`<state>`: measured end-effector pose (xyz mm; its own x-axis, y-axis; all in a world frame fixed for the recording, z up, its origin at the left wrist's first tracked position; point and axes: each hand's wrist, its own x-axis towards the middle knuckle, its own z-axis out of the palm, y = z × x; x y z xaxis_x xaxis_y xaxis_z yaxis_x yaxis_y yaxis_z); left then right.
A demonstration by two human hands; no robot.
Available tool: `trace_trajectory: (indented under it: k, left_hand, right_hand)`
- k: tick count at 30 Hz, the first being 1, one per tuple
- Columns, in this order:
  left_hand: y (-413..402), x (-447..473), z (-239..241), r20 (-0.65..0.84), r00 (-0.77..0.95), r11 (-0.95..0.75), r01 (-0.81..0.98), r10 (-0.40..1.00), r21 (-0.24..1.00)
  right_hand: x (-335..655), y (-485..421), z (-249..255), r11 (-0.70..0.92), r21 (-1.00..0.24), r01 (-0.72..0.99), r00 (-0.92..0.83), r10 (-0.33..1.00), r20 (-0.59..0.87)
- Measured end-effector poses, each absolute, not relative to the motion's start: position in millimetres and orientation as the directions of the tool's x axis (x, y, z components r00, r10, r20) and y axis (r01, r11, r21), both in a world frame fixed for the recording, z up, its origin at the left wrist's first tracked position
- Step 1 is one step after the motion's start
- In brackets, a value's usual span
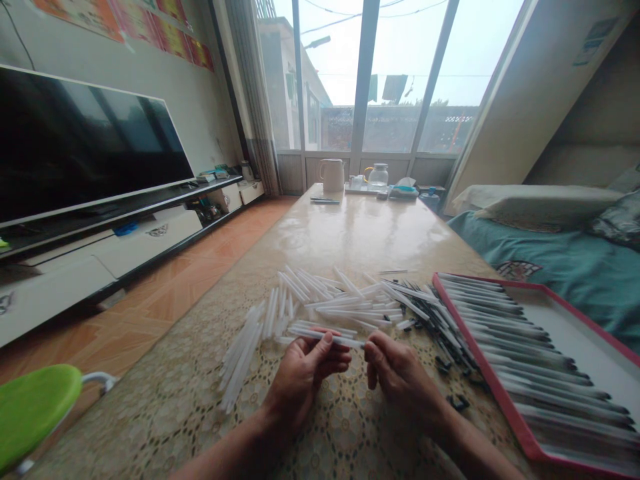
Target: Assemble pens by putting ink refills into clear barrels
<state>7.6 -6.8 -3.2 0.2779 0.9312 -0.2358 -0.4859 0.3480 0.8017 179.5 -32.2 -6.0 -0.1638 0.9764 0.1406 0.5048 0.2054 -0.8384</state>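
Observation:
My left hand (303,373) is closed around a white pen barrel (347,342), the thumb pressing it against the fingers. At the barrel's right end, where a bit of dark shows, my right hand (400,373) is pinched; its fingers hide the exact piece there. Just beyond both hands lies a loose pile of white pen barrels (345,307), with another bundle of barrels (240,363) to the left. Thin dark refills (425,310) are heaped right of the pile. Small black caps (443,365) are scattered near my right forearm.
A pink-rimmed box (493,377) holding rows of pens (545,363) sits at the right. On the far table end stand a beige jug (332,175), a glass pitcher (379,176) and a tissue pack (403,191). A green stool (37,407) is at lower left.

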Motion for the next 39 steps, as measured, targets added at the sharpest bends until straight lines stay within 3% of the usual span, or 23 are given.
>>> trace_trajectory:
  k: [21,29,32,35,39]
  left_hand:
    - [-6.3,8.0,-2.4,-0.227,0.275,0.340,-0.491,0.934,0.802]
    - [-7.1,7.5,-9.3,-0.156,0.308,0.288,-0.450,0.939,0.845]
    - [-6.4,7.1,-9.1,-0.135,0.326,0.264,-0.391,0.936,0.882]
    - [-6.8,7.5,-6.6,-0.093,0.372,0.206,-0.274,0.923,0.939]
    - [-5.8,3.6,0.2,-0.080,0.331,0.100,-0.046,0.940,0.994]
  right_hand:
    - [178.5,-32.7,-4.7,0.206,-0.864,0.459,-0.182,0.974,0.136]
    - [176.2,-34.8,-1.0,-0.054,-0.961,0.273,-0.200,0.973,-0.111]
    - [175.4,-35.8,0.7,0.091,-0.902,0.421,-0.136,0.990,0.036]
    - [173.0,-38.1,1.0,0.297,-0.759,0.579,-0.183,0.955,0.233]
    - [173.3,-37.6,-3.2,0.329,-0.728,0.601,-0.219,0.944,0.245]
